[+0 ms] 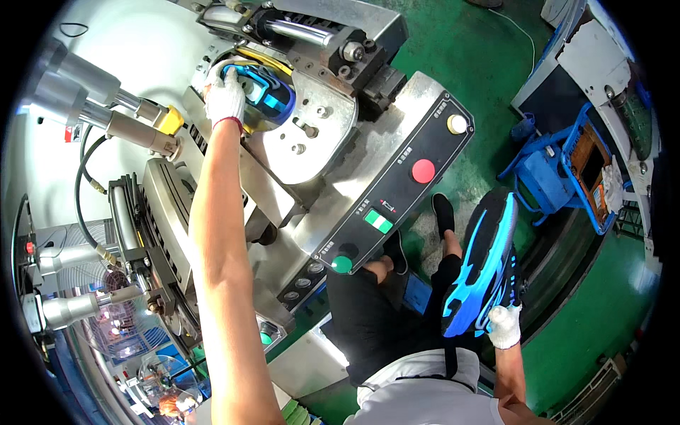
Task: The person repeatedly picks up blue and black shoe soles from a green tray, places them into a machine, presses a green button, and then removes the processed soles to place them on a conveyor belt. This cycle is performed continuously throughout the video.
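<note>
My left hand (225,95), in a white knit glove with a red cuff, reaches into the metal machine (312,134). Its fingers are closed around the near edge of a blue shoe (273,98) that sits in the machine's recess; the fingertips are partly hidden. Low on the right, my right hand (504,326), also gloved in white, grips another shoe (483,262). That one is held upright beside my legs, its black and bright blue sole turned toward me and its laces on the right side.
The machine's slanted black control panel (397,184) has a red button (423,171), a white button (457,124) and green ones. Metal cylinders (92,78) and hoses crowd the left. A blue stool (542,177) and blue-framed tray (591,166) stand right on the green floor.
</note>
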A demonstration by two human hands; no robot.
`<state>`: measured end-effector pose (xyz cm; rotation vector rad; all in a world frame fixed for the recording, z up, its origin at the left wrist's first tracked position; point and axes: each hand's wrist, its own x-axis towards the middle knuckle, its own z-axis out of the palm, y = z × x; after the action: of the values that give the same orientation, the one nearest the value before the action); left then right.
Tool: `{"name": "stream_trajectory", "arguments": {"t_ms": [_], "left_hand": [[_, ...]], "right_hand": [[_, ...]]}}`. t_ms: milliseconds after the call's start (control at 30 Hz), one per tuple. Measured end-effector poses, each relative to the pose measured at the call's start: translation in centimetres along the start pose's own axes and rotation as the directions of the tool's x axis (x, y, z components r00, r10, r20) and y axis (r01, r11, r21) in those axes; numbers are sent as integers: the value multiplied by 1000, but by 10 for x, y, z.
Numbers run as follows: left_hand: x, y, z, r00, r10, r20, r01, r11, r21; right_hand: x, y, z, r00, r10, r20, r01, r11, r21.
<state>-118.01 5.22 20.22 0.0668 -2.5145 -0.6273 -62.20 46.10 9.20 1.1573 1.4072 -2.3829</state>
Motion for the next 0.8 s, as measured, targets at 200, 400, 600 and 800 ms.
{"name": "stream_trajectory", "arguments": {"t_ms": [200,400,600,800], "left_hand": [[-18,33,-82,966,88,-241,-138,971,-196],[-162,124,-232,923,242,-298,-323,910,-262],[-348,81,-311,850,466,248,-221,741,-634],[-496,14,-307,810,260,526,22,883,-469]], "right_hand": [[-2,0,11,991,-74,113,82,994,-72],[-6,-43,60,970,-209,121,223,969,-110],[28,-142,182,772,-512,377,632,683,-366],[81,-260,415,659,-417,626,722,121,-681]]}}
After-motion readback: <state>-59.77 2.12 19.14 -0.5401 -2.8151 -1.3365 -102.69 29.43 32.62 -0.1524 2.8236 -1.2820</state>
